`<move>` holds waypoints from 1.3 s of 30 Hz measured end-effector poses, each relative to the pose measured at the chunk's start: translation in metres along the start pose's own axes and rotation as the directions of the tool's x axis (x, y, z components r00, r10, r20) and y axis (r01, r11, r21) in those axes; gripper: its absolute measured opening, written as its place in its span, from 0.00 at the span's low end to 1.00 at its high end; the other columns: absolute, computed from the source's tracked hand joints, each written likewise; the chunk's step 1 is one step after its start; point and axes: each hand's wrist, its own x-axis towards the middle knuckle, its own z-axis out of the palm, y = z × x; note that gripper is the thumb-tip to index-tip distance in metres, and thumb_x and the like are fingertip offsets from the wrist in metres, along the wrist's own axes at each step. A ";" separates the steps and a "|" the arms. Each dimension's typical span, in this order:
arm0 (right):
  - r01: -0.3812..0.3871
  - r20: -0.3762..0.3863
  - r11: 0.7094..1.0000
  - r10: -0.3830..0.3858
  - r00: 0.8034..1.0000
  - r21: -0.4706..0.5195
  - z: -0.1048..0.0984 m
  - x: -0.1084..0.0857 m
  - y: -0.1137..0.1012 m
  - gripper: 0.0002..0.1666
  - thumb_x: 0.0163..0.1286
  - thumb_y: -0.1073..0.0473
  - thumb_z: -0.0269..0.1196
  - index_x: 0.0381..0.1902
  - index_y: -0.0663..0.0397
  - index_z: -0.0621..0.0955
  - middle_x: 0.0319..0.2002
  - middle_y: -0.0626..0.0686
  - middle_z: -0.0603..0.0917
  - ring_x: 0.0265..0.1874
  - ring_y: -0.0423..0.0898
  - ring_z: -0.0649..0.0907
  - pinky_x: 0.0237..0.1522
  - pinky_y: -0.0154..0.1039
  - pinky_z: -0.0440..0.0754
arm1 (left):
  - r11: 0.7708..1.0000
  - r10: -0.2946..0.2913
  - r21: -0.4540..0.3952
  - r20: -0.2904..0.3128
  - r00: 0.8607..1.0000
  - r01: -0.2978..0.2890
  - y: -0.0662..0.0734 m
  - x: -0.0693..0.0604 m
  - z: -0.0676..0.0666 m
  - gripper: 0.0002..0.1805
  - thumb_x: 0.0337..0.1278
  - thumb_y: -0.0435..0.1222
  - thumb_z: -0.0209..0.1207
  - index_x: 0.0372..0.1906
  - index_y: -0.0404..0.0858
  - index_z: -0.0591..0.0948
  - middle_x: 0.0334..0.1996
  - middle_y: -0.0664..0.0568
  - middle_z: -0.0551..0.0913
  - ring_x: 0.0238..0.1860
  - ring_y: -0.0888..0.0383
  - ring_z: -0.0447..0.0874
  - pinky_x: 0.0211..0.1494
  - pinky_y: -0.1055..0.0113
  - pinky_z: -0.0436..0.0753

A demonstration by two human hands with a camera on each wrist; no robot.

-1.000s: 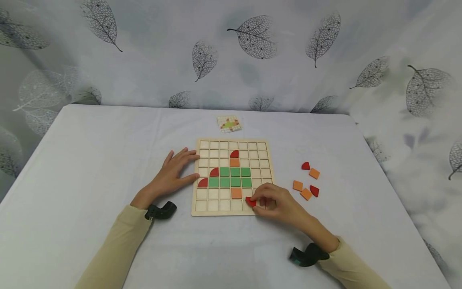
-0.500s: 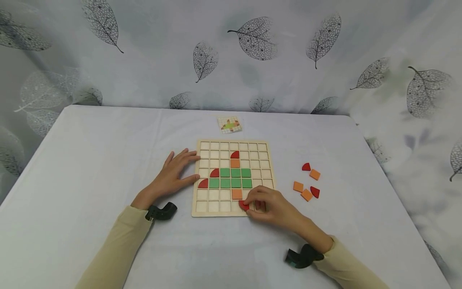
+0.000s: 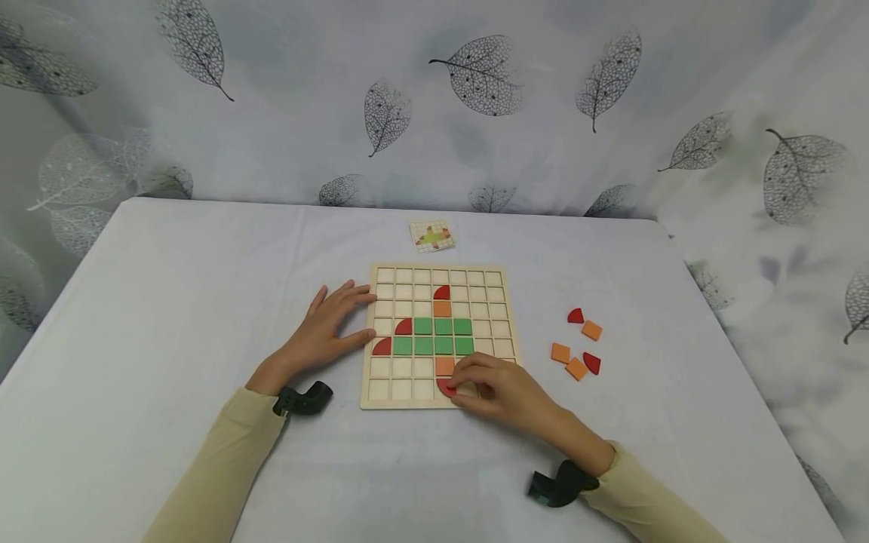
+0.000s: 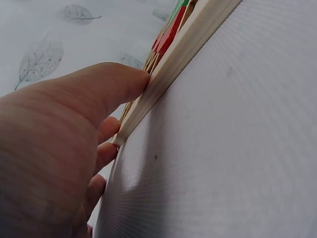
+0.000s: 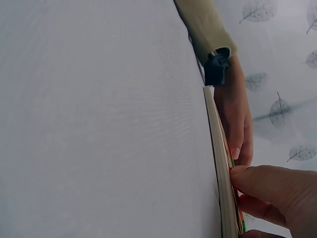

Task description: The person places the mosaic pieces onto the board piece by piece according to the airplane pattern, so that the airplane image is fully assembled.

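Note:
A wooden grid board [image 3: 402,390] lies on the table, with its side edge close up in the left wrist view. My left hand [image 3: 326,332] rests at the board's left edge, fingers spread and thumb touching the rim. At the bottom row, the thumb and fingers of my right hand [image 3: 502,388] pinch a red quarter-circle tile [image 3: 444,388], partly covered by the fingertips. It sits just below an orange square tile [image 3: 444,366]. Two rows of green square tiles [image 3: 443,326] fill the board's middle. Red quarter-circle tiles [image 3: 382,346] flank them on the left. Another orange tile [image 3: 442,308] lies above, topped by a red one.
Right of the board lie loose orange square tiles [image 3: 560,352] and two red quarter-circle tiles [image 3: 592,363]. A small pattern card [image 3: 431,236] lies beyond the board's far edge. White cloth covers the table [image 3: 204,286]; a leaf-print curtain [image 3: 292,98] hangs behind.
My right hand has moved left and slightly toward the near edge, carrying the red quarter-circle tile to the bottom-row cell under the orange square. The left hand has stayed at the board's edge.

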 end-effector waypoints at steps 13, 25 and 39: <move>-0.052 0.046 0.999 0.052 0.998 0.004 -0.003 0.000 -0.004 0.06 0.61 0.60 0.71 0.37 0.48 0.87 0.41 0.42 0.81 0.25 0.35 0.73 0.26 0.26 0.73 | 1.000 0.004 -0.005 0.003 1.000 -0.004 0.002 0.000 0.002 0.32 0.60 0.44 0.64 0.67 0.40 0.70 0.71 0.43 0.64 0.77 0.44 0.47 0.76 0.45 0.33; -0.029 0.014 0.994 0.028 1.000 0.106 -0.005 -0.006 -0.002 0.05 0.61 0.62 0.70 0.36 0.48 0.87 0.36 0.41 0.79 0.24 0.39 0.73 0.25 0.28 0.73 | 1.000 0.005 0.003 0.001 1.000 -0.005 0.002 0.000 0.002 0.32 0.60 0.45 0.63 0.68 0.40 0.70 0.71 0.44 0.64 0.77 0.45 0.47 0.76 0.45 0.33; 0.001 -0.029 0.987 0.003 1.000 0.163 -0.010 -0.015 0.006 0.07 0.60 0.66 0.70 0.35 0.49 0.87 0.34 0.42 0.81 0.25 0.39 0.74 0.24 0.28 0.73 | 1.000 0.010 -0.004 -0.011 1.000 -0.010 0.002 -0.001 0.000 0.31 0.61 0.44 0.63 0.67 0.40 0.70 0.71 0.43 0.65 0.77 0.44 0.47 0.76 0.45 0.33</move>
